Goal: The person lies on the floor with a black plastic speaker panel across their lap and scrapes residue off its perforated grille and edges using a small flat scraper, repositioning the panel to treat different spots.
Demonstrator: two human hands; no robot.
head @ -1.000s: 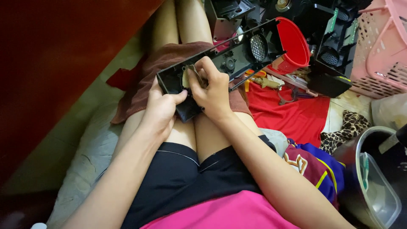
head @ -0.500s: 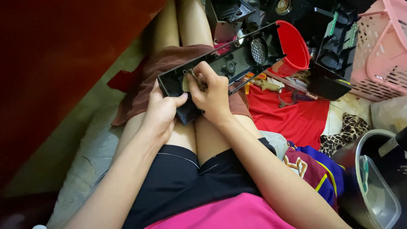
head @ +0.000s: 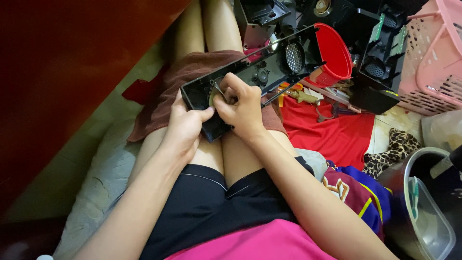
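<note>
Left hand (head: 185, 126) clamps the black speaker housing (head: 250, 77) on the lap; right hand (head: 240, 107) pinches a small round part (head: 215, 94). Looks wobbly, so it could slip off the knees.

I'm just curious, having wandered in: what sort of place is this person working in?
Probably a home floor used as an informal repair spot. The person sits with a long black speaker housing across the lap, amid other black housings, a pink laundry basket and scattered clothes.

Both hands meet over the lap, left hand (head: 185, 126) gripping, right hand (head: 241, 107) curled, fingers pinching.
</note>
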